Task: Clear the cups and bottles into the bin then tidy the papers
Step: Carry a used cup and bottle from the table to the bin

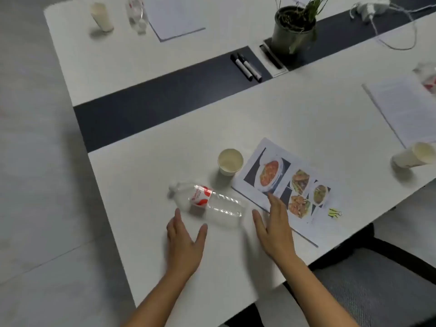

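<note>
A clear plastic bottle with a red and white label lies on its side on the white table. My left hand hovers open just below the bottle. To the bottle's right my right hand is open too, its fingertips over a sheet printed with food photos. An empty paper cup stands upright beside that sheet. Another paper cup stands at the right edge, a third cup and a second bottle at the far left. No bin is in view.
More papers lie at the far side and at the right. Two markers and a potted plant sit on the dark centre strip. A white cable trails at top right. A grey chair stands by my right arm.
</note>
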Tool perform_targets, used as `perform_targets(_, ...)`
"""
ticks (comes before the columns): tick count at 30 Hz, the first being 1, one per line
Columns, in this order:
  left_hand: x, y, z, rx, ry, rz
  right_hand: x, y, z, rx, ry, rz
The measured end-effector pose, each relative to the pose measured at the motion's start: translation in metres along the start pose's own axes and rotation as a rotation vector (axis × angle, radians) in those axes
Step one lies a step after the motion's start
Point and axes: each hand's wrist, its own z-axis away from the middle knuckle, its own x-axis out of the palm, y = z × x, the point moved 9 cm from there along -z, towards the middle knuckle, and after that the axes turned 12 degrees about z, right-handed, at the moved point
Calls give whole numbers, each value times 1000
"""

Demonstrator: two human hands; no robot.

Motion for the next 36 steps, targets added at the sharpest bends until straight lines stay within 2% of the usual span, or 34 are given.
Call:
perform_targets(2, 5, 10, -23, -92, 121, 65, 0, -11, -31, -45, 46, 0)
perform_targets(4, 19, 23, -46, -227, 163, 185, -2, -27, -64, -56, 62, -31)
perform_targets(5, 27, 27, -54, -240, 176, 212, 2, -34, -76, -62, 65, -48)
perform_targets(11, 36, 27, -72, -176, 171, 171, 29, -69, -116, -177, -34, -114)
perform_targets(16, -10, 17, -63, -99, 182, 46, 35, -72, -110, -141, -100, -196)
perform_targets(20, -51, 6, -36, -85, 172, 63, 25, -75, -68, -59, -109, -251)
perform_targets(25, -108, -3, 33, -33, 283, 184, -3, -103, 17, -82, -156, -320)
perform_targets(31, -196, -14, 143, 66, 607, 256, 6, -144, 101, -152, -284, -473)
perform_targets(36, -294, -33, 217, 134, 791, 217, 40, -225, 161, -352, -395, -458)
